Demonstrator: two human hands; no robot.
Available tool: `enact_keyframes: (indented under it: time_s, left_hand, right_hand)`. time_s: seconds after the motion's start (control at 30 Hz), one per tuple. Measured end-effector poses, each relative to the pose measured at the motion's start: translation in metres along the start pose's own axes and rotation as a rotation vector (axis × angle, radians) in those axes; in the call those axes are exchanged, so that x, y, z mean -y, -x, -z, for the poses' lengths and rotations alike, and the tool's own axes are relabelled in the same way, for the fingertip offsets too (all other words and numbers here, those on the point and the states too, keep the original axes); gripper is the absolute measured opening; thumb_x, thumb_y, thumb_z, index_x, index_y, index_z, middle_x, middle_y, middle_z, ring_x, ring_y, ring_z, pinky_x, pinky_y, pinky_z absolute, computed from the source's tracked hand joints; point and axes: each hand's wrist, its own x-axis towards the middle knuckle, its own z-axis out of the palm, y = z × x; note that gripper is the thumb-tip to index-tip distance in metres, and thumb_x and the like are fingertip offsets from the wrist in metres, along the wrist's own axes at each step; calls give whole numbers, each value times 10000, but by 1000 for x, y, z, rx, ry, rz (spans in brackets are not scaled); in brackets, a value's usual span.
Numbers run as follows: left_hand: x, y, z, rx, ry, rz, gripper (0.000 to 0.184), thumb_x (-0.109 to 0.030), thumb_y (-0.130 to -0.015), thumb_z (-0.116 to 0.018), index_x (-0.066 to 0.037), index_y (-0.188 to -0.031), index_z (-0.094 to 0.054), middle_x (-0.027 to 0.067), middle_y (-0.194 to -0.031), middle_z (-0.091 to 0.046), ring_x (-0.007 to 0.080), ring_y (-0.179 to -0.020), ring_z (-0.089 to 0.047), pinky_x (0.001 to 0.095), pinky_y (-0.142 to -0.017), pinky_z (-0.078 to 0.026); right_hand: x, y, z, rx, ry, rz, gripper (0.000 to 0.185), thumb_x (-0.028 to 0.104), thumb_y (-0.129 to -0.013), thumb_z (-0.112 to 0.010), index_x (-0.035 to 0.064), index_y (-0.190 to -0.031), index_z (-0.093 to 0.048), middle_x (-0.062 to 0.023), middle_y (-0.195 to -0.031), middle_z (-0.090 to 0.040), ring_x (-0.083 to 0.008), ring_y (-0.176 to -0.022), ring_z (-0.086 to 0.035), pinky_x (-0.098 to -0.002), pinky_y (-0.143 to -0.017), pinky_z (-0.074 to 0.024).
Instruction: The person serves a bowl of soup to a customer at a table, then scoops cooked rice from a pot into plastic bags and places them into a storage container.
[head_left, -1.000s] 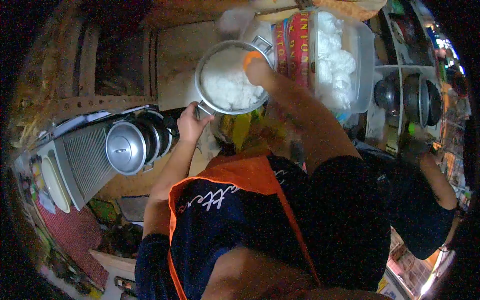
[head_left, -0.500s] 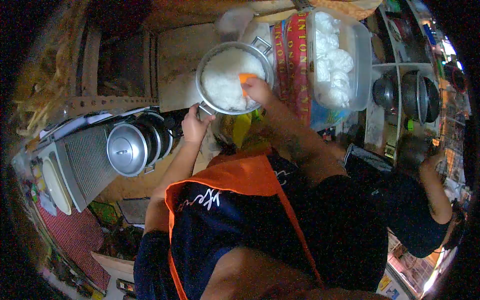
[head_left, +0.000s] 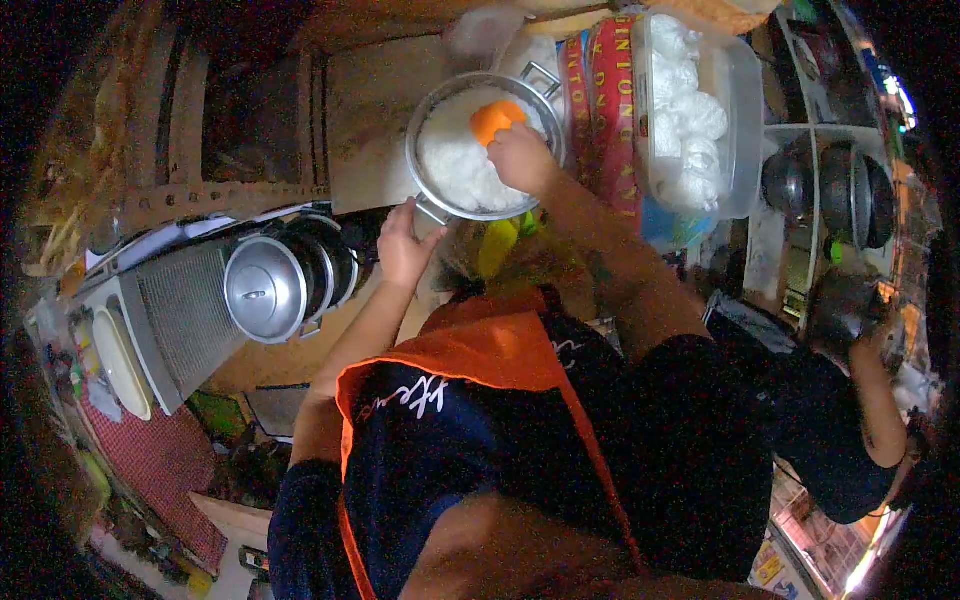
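Note:
A round metal pot [head_left: 414, 165] with two loop handles holds a white, rice-like mass [head_left: 455, 150]. My left hand [head_left: 404, 250] is closed on the pot's near-left handle, thumb along the outside. Inside the pot, my right hand [head_left: 525, 160] grips an orange plastic scoop [head_left: 497, 122], its rounded face resting over the white mass. The fingertips under the scoop are partly hidden.
Right of the pot lie a red lettered sack [head_left: 612, 110] and a clear plastic tub [head_left: 740, 130] with several knotted white bags. Lidded pots [head_left: 265, 290] stand at left, beside a ridged rack [head_left: 180, 310]. Another person [head_left: 830, 400] in dark clothing is at right.
My right hand and the orange scoop have moved toward the far side of the pot, and the scoop has turned to show more of its face. My left hand keeps hold of the handle.

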Motion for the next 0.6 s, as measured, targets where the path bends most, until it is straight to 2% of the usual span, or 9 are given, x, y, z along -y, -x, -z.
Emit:
enact_keyframes:
  time_s: [0.07,0.2,0.27,0.33,0.4,0.43,0.47,0.53,0.6]
  left_hand:
    - [-1,-2,-2,6,-1,31,631,-281,-537,-738,12,-1043,-501,180,-986,-535,318,-905,-515,353,-785,-417]
    - [-4,0,-6,24,-4,95,603,-269,-547,-733,18,-1028,-511,188,-983,-533,311,-910,-514,353,-778,-420]
    - [-4,-1,-6,15,-20,71,597,-265,-544,-735,20,-1022,-517,185,-985,-533,309,-909,-515,352,-777,-421]
    - [-3,-3,-6,0,-39,52,592,-260,-541,-737,21,-1016,-522,182,-986,-533,307,-909,-517,351,-775,-422]
    - [-5,-1,-10,5,-30,81,601,-242,-540,-739,21,-1032,-516,177,-995,-531,306,-903,-521,346,-769,-427]
    - [-7,0,-9,2,-34,87,601,-242,-540,-739,21,-1032,-516,177,-995,-531,306,-903,-521,346,-769,-427]
    - [-10,-1,-9,-12,-50,76,602,-232,-547,-736,22,-1043,-509,177,-999,-529,306,-902,-521,344,-768,-427]
    - [-13,-2,-9,-24,-74,70,604,-222,-553,-732,24,-1054,-502,177,-1003,-526,306,-901,-522,342,-767,-428]
    - [-9,-1,-12,17,-69,92,602,-211,-565,-726,28,-1066,-492,183,-1014,-521,303,-901,-523,337,-764,-430]
  right_hand:
    - [-1,1,-8,138,13,40,129,126,-630,-498,65,-641,-612,-111,-660,-581,-259,-669,-559,-387,-653,-418]
    - [28,11,-37,153,-69,133,147,141,-654,-495,67,-643,-622,-110,-646,-590,-260,-640,-570,-398,-667,-425]
    - [27,0,-29,203,-239,134,157,148,-660,-492,63,-659,-624,-101,-668,-595,-254,-655,-571,-405,-700,-421]
    - [10,-5,-12,183,-281,52,169,156,-670,-486,55,-665,-622,-105,-686,-599,-257,-679,-573,-405,-703,-424]
    - [-23,-12,-17,6,-69,33,176,161,-681,-481,55,-675,-622,-109,-714,-606,-263,-707,-576,-397,-698,-430]
    - [-31,-14,-13,72,-55,-97,181,160,-687,-473,58,-686,-623,-114,-744,-609,-264,-720,-579,-391,-694,-434]
    - [-38,-17,-32,68,-58,-87,181,160,-687,-473,58,-686,-623,-114,-744,-609,-264,-720,-579,-391,-694,-434]
    - [-38,-18,-71,94,-226,-240,197,177,-707,-466,43,-702,-610,-137,-768,-596,-274,-752,-565,-381,-707,-424]
    - [-15,-21,-73,191,-135,-189,211,190,-721,-461,43,-701,-612,-137,-766,-595,-283,-756,-561,-383,-715,-421]
